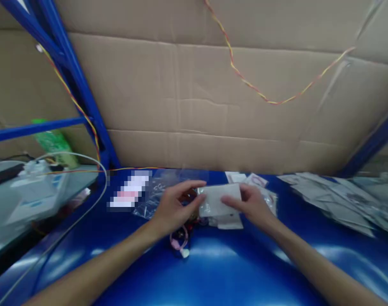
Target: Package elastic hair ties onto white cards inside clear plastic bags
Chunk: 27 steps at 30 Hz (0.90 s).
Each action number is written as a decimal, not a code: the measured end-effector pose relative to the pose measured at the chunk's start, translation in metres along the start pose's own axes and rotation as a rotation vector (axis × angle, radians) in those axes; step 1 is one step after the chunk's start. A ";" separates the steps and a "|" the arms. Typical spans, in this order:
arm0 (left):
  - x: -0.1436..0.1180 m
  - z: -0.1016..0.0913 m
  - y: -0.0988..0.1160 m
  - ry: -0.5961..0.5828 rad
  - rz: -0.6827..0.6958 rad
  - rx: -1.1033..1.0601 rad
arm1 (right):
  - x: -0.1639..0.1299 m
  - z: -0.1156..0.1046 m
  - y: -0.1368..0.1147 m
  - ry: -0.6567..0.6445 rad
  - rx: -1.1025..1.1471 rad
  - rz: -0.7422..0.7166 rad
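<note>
Between my two hands is a small clear plastic bag with a white card (218, 199) in it, held up over the blue table. My left hand (175, 206) pinches the bag's left end between thumb and fingers. On its right end, my right hand (251, 204) grips with the thumb across the front. Under the bag lie another white card (230, 222) and a small heap of dark and coloured bands, partly hidden by my left hand. A pink hair tie (179, 240) with a pale charm lies nearest to me.
Crumpled clear plastic bags (146, 199) lie left of my hands. Small packets (258, 180) sit behind my right hand, and a spread pile of flat packets (334, 199) is at right. A white cable (101, 191) crosses the left side. Cardboard (197, 106) walls the back.
</note>
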State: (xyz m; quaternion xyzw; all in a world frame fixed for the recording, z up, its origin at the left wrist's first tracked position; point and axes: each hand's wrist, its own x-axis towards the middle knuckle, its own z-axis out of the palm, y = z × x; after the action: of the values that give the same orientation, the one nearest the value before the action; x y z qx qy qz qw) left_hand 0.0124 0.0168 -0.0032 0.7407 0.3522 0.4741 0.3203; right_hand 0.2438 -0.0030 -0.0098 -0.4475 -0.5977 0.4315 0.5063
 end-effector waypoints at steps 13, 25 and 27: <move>-0.001 -0.007 0.008 -0.037 0.489 0.233 | 0.002 0.001 0.001 0.011 0.161 0.132; -0.008 -0.005 0.012 -0.175 0.536 0.315 | 0.002 -0.003 -0.001 0.085 0.242 0.142; -0.006 -0.005 0.010 -0.197 0.610 0.453 | 0.001 -0.002 -0.002 0.103 0.177 0.103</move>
State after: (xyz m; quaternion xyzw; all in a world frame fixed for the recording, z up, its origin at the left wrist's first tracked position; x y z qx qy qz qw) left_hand 0.0081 0.0075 0.0038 0.9053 0.1790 0.3844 0.0252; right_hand 0.2458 -0.0023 -0.0077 -0.4528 -0.5066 0.4844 0.5511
